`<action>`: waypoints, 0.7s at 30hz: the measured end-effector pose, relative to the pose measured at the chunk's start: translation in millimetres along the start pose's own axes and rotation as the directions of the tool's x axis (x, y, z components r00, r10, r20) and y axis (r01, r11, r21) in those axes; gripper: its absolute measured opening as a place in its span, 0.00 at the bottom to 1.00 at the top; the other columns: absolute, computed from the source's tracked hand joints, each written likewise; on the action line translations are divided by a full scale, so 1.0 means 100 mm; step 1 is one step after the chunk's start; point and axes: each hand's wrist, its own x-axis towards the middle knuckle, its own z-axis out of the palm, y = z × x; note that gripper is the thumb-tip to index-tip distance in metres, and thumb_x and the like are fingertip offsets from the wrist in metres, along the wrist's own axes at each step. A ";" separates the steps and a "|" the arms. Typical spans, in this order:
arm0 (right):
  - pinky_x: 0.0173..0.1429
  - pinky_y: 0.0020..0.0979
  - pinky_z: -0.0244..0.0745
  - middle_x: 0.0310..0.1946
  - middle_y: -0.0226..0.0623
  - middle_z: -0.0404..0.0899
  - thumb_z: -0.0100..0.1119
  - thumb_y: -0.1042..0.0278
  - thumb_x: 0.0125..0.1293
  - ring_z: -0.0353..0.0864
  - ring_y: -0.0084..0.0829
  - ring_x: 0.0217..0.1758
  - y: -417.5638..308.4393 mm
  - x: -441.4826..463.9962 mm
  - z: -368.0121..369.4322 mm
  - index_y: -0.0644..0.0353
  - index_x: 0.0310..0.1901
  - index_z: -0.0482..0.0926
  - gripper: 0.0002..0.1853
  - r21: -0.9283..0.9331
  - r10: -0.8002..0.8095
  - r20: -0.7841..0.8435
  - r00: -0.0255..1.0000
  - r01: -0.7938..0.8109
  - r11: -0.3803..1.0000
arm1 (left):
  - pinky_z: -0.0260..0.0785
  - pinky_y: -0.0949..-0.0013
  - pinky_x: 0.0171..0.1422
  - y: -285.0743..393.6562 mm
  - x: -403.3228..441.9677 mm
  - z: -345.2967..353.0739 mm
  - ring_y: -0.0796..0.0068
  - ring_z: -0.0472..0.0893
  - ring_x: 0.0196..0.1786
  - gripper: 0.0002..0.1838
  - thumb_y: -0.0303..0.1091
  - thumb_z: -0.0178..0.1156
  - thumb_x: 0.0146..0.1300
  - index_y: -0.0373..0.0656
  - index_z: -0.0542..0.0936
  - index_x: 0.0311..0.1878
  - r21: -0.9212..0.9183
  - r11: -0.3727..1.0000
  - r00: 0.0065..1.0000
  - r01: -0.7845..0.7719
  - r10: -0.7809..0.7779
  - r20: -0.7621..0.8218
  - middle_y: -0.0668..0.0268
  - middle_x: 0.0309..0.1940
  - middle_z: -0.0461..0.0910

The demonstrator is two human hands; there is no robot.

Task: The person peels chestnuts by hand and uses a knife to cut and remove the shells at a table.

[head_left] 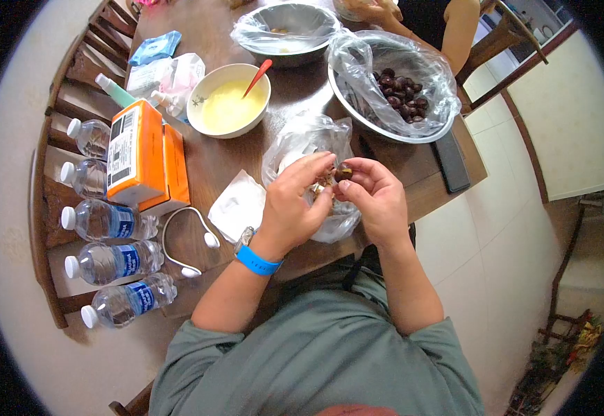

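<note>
A dark brown chestnut (343, 173), with a bit of yellow showing, is pinched between the thumb and fingers of my right hand (378, 197). Close beside it, my left hand (298, 197) has its thumb and fingers closed on small brown shell pieces (325, 179). Both hands are over a clear plastic bag (338, 226) near the table edge. Behind them, to the right, a large metal bowl (447, 128) lined with plastic holds several dark chestnuts (402, 97). A white bowl (264, 111) of pale yellow contents has a red spoon (257, 78) in it.
Water bottles (118, 261) and orange boxes (135, 152) stand left, near white earphones (209, 240) and a tissue (239, 205). A second plastic-lined bowl (284, 54) is at the back. A black phone (450, 163) lies right. Another person's arm (460, 31) is at the upper right.
</note>
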 end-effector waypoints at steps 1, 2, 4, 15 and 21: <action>0.48 0.24 0.79 0.44 0.41 0.82 0.64 0.78 0.61 0.82 0.24 0.44 0.01 0.01 0.00 0.70 0.51 0.75 0.17 -0.007 0.001 -0.004 1.000 -0.001 1.000 | 0.75 0.63 0.51 0.01 0.01 0.00 0.55 0.82 0.47 0.21 0.22 0.64 0.52 0.37 0.80 0.53 -0.055 0.998 1.000 -0.001 0.003 0.025 0.51 0.50 0.80; 0.48 0.24 0.79 0.43 0.40 0.82 0.64 0.77 0.61 0.82 0.24 0.44 -0.01 0.00 0.02 0.70 0.51 0.75 0.17 -0.019 -0.001 -0.006 1.000 0.000 1.000 | 0.75 0.64 0.52 0.01 0.01 0.00 0.57 0.82 0.47 0.22 0.22 0.64 0.52 0.38 0.80 0.53 -0.018 0.999 0.999 -0.035 0.036 0.033 0.52 0.50 0.81; 0.47 0.24 0.79 0.42 0.39 0.83 0.65 0.76 0.61 0.82 0.23 0.43 -0.04 -0.01 0.07 0.69 0.50 0.75 0.17 -0.044 -0.004 -0.011 1.000 0.004 0.999 | 0.74 0.66 0.54 -0.01 0.01 -0.01 0.61 0.83 0.49 0.23 0.21 0.65 0.51 0.39 0.80 0.54 0.055 0.993 0.993 -0.104 0.101 0.054 0.54 0.48 0.82; 0.37 0.24 0.81 0.33 0.38 0.84 0.59 0.74 0.64 0.83 0.23 0.33 -0.16 0.01 0.03 0.70 0.43 0.79 0.09 -0.128 0.020 -0.002 1.000 -0.020 0.992 | 0.74 0.63 0.50 0.00 0.01 0.01 0.57 0.82 0.45 0.22 0.20 0.64 0.53 0.39 0.79 0.54 0.038 0.989 0.990 -0.140 0.139 0.027 0.55 0.44 0.82; 0.35 0.24 0.80 0.28 0.38 0.83 0.56 0.76 0.61 0.83 0.23 0.29 -0.10 0.06 0.00 0.72 0.41 0.79 0.09 -0.162 0.035 -0.030 0.999 -0.039 0.986 | 0.74 0.61 0.47 -0.02 0.01 0.02 0.56 0.81 0.42 0.21 0.19 0.63 0.54 0.38 0.79 0.53 0.063 0.975 0.976 -0.213 0.210 0.050 0.55 0.42 0.82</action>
